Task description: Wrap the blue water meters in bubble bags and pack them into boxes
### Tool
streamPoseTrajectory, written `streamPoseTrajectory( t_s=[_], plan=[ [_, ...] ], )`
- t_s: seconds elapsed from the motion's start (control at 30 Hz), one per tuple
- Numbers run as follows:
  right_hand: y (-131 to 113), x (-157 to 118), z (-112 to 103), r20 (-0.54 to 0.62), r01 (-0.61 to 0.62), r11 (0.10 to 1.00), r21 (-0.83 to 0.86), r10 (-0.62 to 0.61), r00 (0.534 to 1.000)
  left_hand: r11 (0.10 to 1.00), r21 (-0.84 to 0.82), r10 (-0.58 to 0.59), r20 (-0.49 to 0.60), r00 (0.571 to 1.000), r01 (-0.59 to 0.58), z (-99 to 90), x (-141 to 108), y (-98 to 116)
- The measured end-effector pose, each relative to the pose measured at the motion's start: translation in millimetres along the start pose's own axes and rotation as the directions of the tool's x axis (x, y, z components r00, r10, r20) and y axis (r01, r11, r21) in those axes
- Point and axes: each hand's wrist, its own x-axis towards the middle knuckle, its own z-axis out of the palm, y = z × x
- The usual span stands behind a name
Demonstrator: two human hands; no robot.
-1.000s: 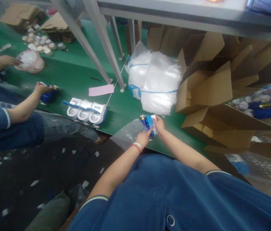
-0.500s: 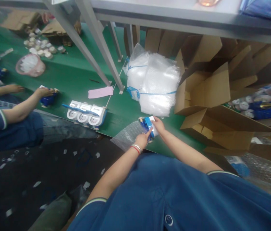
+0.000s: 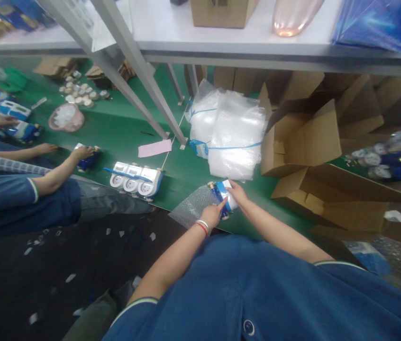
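Note:
In the head view, a blue-and-white water meter [image 3: 224, 188] with brass pipe ends is tilted at the bench's near edge, between my hands. My right hand [image 3: 236, 192] grips the white cover side from the right. From the left, my left hand [image 3: 212, 215] closes on its lower part, the index finger stretched over the cover; its other fingers are partly hidden. A clear bubble-wrap bag [image 3: 189, 206] lies flat against the meter's left side, partly under my left hand. Left of it, three white meters [image 3: 131, 179] stand in a row with a blue strip across them.
A stack of clear bags [image 3: 236, 137] tied with blue bands lies ahead. Open cardboard boxes [image 3: 303, 137] fill the right side. Metal posts [image 3: 140, 71] hold a shelf [image 3: 165, 45] overhead. A co-worker's hand [image 3: 82, 152] holds another meter at left, near a pink bowl [image 3: 79, 121].
The view has tilted up and shifted slightly left, so more of the shelf shows. My hands stay on the meter, with the bag still beside it.

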Motion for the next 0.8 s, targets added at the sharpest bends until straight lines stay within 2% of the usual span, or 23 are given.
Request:
streamPoseTrajectory(
  t_s=[0.3, 0.53, 0.67, 0.8],
  plan=[
    [-0.8, 7.0, 5.2, -0.072, -0.024, 0.999, -0.024, 0.022, 0.997, 0.999, 0.037, 0.018, 0.015, 1.0, -0.018, -1.9, 5.3, -2.0],
    [4.9, 17.0, -1.7, -0.025, 0.007, 0.998, -0.061, -0.009, 1.0, 0.999, 0.031, 0.026, 0.031, 0.999, -0.027, -7.1, 5.3, -1.4],
    [11.2, 24.5, 0.5, -0.018, 0.073, 0.992, -0.1, -0.075, 0.997, 0.999, 0.028, 0.024, 0.034, 0.999, -0.025, -7.0, 4.5, -0.8],
    [12.9, 29.1, -0.4, 0.037, 0.13, 0.984, -0.121, -0.126, 0.991, 0.999, 0.032, 0.009, 0.027, 1.0, -0.01, -5.3, 3.4, 0.5]
  ],
)
